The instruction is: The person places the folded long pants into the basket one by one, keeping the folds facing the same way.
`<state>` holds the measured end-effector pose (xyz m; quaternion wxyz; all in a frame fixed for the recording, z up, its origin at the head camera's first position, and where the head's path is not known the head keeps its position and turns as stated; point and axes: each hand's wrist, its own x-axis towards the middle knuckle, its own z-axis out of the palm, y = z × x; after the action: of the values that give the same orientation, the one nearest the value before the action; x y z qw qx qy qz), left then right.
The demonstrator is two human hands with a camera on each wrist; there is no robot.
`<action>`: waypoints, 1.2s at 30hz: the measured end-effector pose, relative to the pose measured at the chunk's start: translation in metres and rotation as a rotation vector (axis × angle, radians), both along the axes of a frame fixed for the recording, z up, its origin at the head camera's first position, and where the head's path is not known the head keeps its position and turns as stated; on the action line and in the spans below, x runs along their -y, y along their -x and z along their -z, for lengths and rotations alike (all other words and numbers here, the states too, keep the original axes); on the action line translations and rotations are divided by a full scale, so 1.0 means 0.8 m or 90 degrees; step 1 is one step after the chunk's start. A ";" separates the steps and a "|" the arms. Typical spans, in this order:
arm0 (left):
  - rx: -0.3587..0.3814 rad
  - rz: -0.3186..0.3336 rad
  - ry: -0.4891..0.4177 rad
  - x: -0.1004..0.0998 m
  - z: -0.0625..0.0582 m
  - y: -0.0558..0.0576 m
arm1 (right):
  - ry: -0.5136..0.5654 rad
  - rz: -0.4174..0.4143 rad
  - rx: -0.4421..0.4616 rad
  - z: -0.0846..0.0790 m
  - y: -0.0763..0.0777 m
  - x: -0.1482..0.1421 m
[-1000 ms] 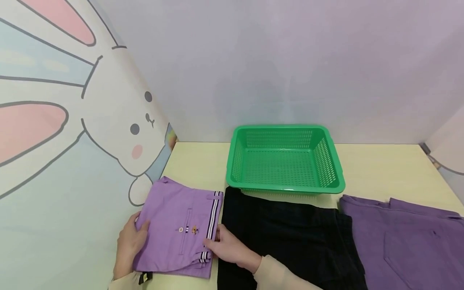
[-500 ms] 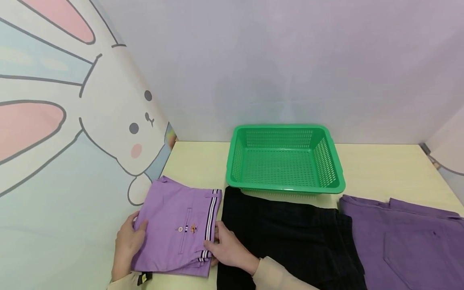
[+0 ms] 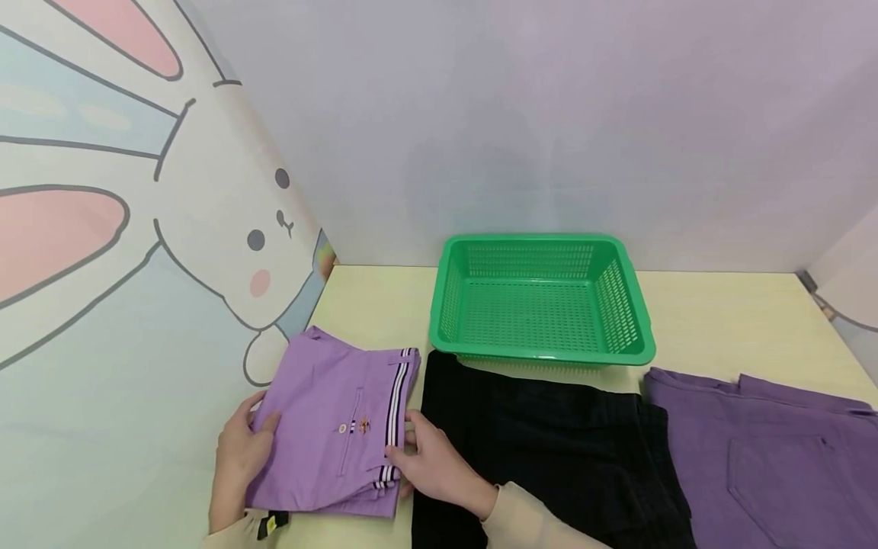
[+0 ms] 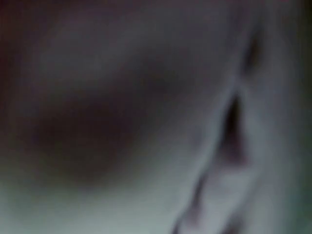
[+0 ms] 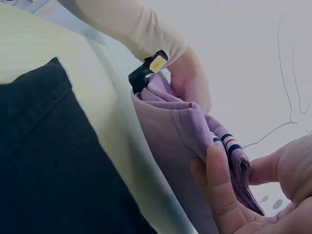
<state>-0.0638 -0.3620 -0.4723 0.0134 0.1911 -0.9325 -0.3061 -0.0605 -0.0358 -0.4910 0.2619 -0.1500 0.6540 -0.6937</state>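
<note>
Pants (image 3: 322, 427), lilac and folded, are located at the left side of the table (image 3: 727, 313), next to the left panel. Both hands grip them from opposite sides. The left hand (image 3: 243, 454) holds the left edge, thumb on the upper face and fingers at the outer side. The right hand (image 3: 439, 465) pinches the striped waistband at the right edge; in the right wrist view, the thumb and fingers (image 5: 219, 170) lie on opposite sides of the folded layers. Whether the underside touches the table cannot be told. Dark and white stripes (image 3: 394, 412) run along the waistband. A slit pocket on the upper face carries a button (image 3: 342, 428) and, beside it, a small emblem (image 3: 364, 425).

To the right of the pants lies a black garment (image 3: 542, 457), spread flat; its left edge is near the right hand. Further right, a purple garment (image 3: 782, 465) adjoins it and shows a patch pocket. The basket (image 3: 542, 356), green with perforated walls, is positioned beyond the black garment. A rabbit drawing (image 3: 226, 213) covers the left panel (image 3: 103, 442). Beige sleeves (image 3: 524, 518) cover the forearms; a black device (image 5: 141, 75) with a yellow label is at the left wrist. The left wrist view is too blurred to read.
</note>
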 end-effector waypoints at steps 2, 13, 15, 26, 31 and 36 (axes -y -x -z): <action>-0.015 -0.004 0.005 -0.001 -0.003 0.000 | 0.006 0.000 -0.006 -0.004 0.001 -0.001; -0.065 -0.005 -0.015 -0.008 -0.029 0.000 | 0.018 0.005 -0.032 -0.035 0.004 -0.010; -0.074 -0.003 -0.025 -0.008 -0.035 0.001 | 0.019 0.006 -0.039 -0.042 0.004 -0.011; -0.065 0.023 -0.131 -0.019 -0.062 -0.002 | 0.023 0.025 -0.077 -0.072 0.016 -0.032; -0.068 0.037 -0.170 -0.026 -0.069 -0.001 | 0.006 0.039 -0.102 -0.082 0.023 -0.048; -0.086 0.043 -0.204 -0.035 -0.075 0.002 | -0.002 0.053 -0.108 -0.091 0.029 -0.060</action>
<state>-0.0656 -0.3340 -0.4120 0.0353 0.1387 -0.8745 -0.4635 -0.0835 0.0123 -0.4179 0.1764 -0.1805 0.6806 -0.6878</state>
